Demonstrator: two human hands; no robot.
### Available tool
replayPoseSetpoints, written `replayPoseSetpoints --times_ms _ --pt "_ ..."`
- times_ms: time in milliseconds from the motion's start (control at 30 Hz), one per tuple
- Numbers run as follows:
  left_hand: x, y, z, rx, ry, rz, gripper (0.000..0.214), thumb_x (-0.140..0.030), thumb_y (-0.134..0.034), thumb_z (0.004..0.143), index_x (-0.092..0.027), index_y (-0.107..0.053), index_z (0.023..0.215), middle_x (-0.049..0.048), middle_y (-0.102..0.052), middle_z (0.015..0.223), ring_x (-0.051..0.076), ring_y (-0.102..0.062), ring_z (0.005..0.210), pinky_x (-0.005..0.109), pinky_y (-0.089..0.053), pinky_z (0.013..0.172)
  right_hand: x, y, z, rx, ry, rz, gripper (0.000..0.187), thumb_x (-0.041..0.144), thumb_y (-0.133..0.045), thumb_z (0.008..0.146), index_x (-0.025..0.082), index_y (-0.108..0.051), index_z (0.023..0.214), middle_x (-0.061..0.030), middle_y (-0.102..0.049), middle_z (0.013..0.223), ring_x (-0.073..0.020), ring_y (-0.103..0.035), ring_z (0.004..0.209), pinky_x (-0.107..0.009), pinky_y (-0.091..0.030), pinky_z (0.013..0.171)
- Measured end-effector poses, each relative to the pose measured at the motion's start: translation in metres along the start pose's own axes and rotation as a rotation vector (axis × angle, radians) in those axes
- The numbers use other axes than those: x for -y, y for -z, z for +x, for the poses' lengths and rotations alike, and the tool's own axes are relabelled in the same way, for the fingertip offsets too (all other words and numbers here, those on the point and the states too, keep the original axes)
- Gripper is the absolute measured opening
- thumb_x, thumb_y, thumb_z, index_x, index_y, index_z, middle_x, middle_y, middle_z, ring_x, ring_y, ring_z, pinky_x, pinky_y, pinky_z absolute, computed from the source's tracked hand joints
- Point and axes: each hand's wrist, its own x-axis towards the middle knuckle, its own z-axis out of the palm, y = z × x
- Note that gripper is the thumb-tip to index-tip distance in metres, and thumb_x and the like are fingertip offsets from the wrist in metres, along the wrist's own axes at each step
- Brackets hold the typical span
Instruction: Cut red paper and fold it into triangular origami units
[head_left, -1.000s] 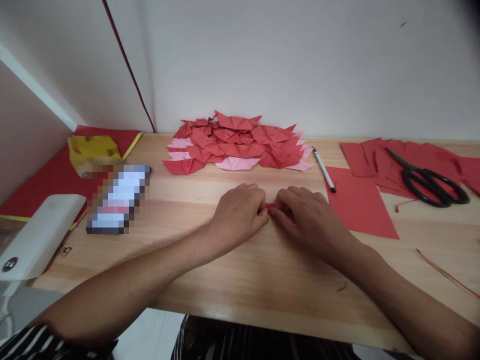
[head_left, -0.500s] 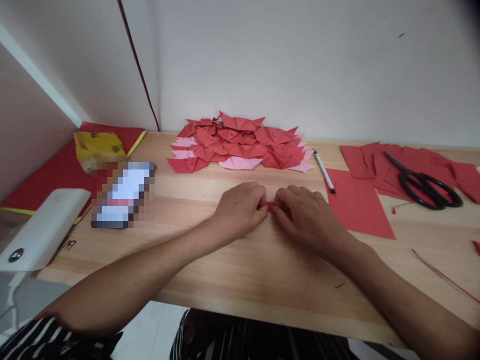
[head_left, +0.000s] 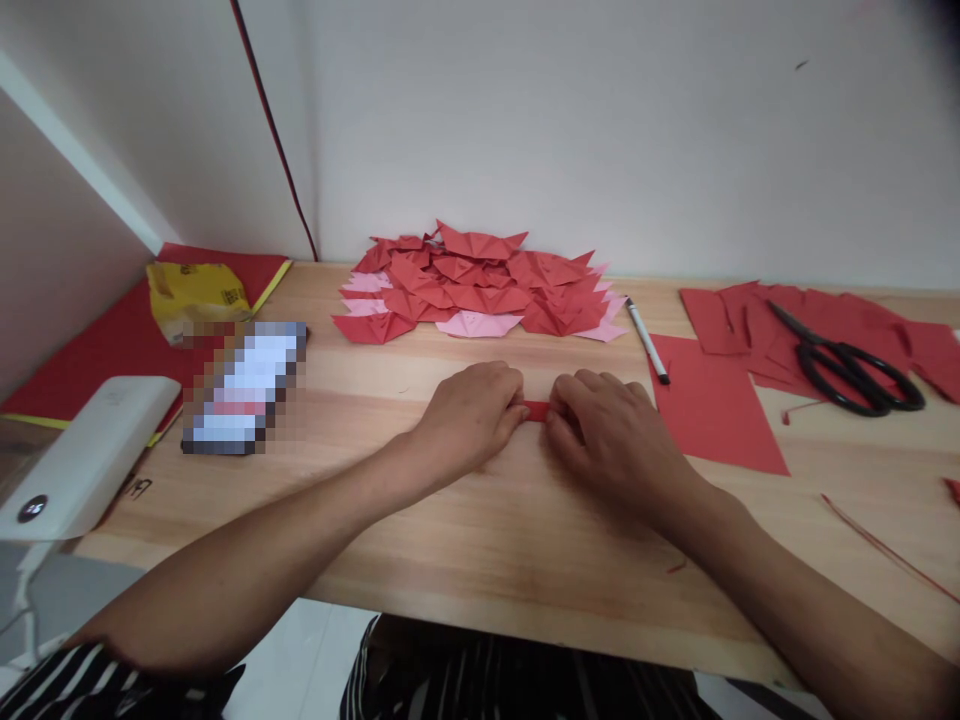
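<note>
A narrow piece of folded red paper (head_left: 535, 411) spans the gap between my hands, low over the wooden table. My left hand (head_left: 480, 408) is closed, pinching its left end between thumb and fingers. On the other end, my right hand (head_left: 600, 420) has its fingers curled round the paper. Most of the paper is hidden inside my hands, so its full shape does not show. Behind my hands lies a pile of folded red and pink paper pieces (head_left: 480, 298), some with small drawn marks. A flat red paper sheet (head_left: 724, 410) lies just beyond my right hand.
A white marker (head_left: 648, 340) touches the red sheet. Black-handled scissors (head_left: 844, 368) rest on cut red papers (head_left: 862, 325) at the right. At the left are a phone (head_left: 244, 388), a white power bank (head_left: 90, 455) and a yellow packet (head_left: 196, 298). A wall (head_left: 570, 130) rises behind the table.
My left hand has shifted slightly left, away from my right hand. More of the red paper shows between them. The right hand has barely moved.
</note>
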Motion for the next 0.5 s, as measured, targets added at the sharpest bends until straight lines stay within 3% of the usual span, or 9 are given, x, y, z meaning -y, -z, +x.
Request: replayPoseSetpoints --times_ms 200,500 --pt "-0.0025 -0.0021 -0.0003 -0.016 -0.023 0.049 0.016 -0.025 -0.049 0.086 -0.016 -0.054 0.074 0.0036 -0.060 0.083 0.017 -0.054 0.075 0.029 -0.040 0.064 0.0057 -0.0022 0.0028 -0.033 -0.027 -0.081 0.025 0.035 -0.038 0.092 0.020 -0.048 0.075 -0.0053 -0.058 0.078 -0.0227 -0.052 0.076 -0.033 -0.027 0.066" --pt "-0.0006 -0.0010 0.0024 -0.012 0.002 0.024 0.011 -0.022 -0.051 0.081 -0.017 -0.054 0.071 0.0019 -0.061 0.077 0.016 -0.053 0.070 0.028 -0.036 0.060 0.0042 -0.0055 0.0039 -0.042 -0.031 -0.101 0.012 0.028 -0.043 0.084 0.020 -0.046 0.075 -0.0045 -0.059 0.077 -0.0221 -0.052 0.075 -0.033 -0.026 0.065"
